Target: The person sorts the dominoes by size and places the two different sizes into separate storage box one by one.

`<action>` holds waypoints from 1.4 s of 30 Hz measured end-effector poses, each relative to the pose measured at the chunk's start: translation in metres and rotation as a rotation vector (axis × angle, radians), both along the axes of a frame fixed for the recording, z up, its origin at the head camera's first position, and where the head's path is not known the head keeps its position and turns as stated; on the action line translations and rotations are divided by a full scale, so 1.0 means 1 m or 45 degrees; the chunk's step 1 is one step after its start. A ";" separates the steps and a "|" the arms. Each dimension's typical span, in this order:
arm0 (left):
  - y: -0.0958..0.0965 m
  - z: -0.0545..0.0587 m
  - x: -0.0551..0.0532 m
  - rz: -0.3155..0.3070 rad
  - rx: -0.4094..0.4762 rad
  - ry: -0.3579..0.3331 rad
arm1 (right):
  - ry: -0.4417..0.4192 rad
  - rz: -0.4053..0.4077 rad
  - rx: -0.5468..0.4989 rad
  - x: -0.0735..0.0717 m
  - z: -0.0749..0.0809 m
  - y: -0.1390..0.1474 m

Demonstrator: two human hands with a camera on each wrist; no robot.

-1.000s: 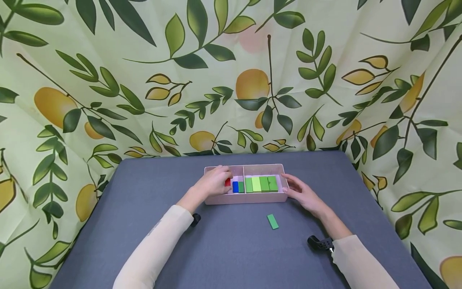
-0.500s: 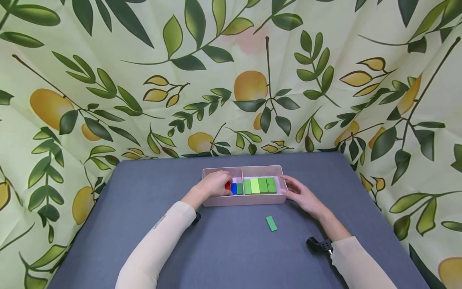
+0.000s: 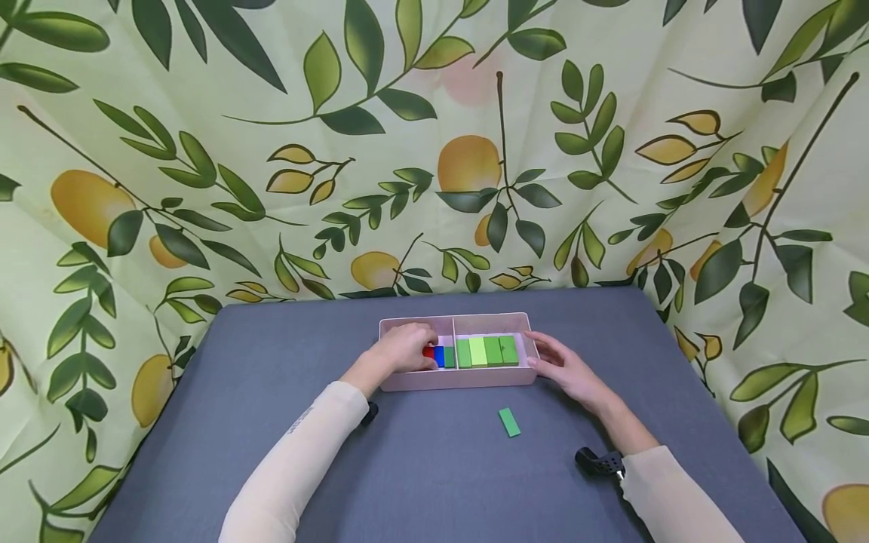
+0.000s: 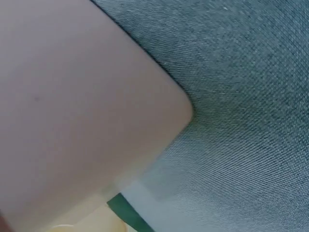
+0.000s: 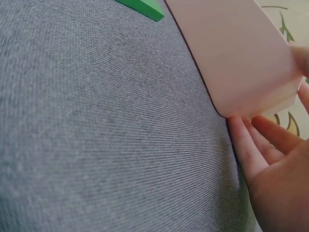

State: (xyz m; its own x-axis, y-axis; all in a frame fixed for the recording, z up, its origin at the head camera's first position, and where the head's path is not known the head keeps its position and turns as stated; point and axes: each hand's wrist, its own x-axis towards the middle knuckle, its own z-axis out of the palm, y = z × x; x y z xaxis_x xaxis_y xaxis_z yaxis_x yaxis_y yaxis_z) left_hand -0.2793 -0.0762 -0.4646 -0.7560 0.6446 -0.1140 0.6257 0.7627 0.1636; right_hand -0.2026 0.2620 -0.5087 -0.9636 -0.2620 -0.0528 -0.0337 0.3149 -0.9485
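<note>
In the head view, a pale pink box (image 3: pixel 462 380) with two compartments stands on the table. My left hand (image 3: pixel 402 348) reaches into its left compartment and pinches a red block (image 3: pixel 428 352), partly hidden by the fingers. Right beside that lie a blue block (image 3: pixel 439 356) and a dark green block (image 3: pixel 449 357). Several green blocks (image 3: pixel 493 351) fill a row in the right compartment. My right hand (image 3: pixel 567 371) rests against the box's right end, its fingers extended; in the right wrist view the fingertips (image 5: pixel 235 122) touch the box's lower corner.
A loose green block (image 3: pixel 509 422) lies on the grey-blue table (image 3: pixel 434 483) in front of the box. Behind the table hangs a leaf-and-fruit patterned cloth (image 3: pixel 299 226). In the left wrist view, the box wall (image 4: pixel 87 106) covers much of the picture and the left hand's fingers are hidden.
My left hand has brought the red block rightward, closing the gap to the blue block. My right hand stays at the box's end. The head view has shifted slightly.
</note>
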 end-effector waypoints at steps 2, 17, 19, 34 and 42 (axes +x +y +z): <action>0.000 0.004 0.003 0.012 0.019 -0.003 | -0.010 -0.009 0.004 0.001 0.000 -0.001; -0.005 0.036 0.028 -0.130 0.086 0.218 | -0.008 -0.009 0.024 0.005 -0.002 0.000; -0.005 0.039 0.032 -0.149 0.096 0.272 | -0.009 -0.005 0.021 0.004 -0.002 0.000; 0.008 0.055 0.064 -0.234 0.158 0.546 | -0.007 0.008 -0.001 0.001 0.001 0.000; 0.025 0.055 0.083 -0.312 0.208 0.639 | -0.004 0.005 -0.003 -0.001 0.002 0.000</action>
State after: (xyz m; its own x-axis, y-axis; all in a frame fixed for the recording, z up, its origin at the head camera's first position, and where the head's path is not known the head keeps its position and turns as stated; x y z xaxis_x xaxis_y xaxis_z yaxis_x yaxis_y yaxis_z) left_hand -0.1968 -0.0508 -0.4098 -0.5183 0.7868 0.3350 0.8122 0.5756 -0.0954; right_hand -0.2033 0.2623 -0.5065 -0.9623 -0.2662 -0.0553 -0.0318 0.3123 -0.9494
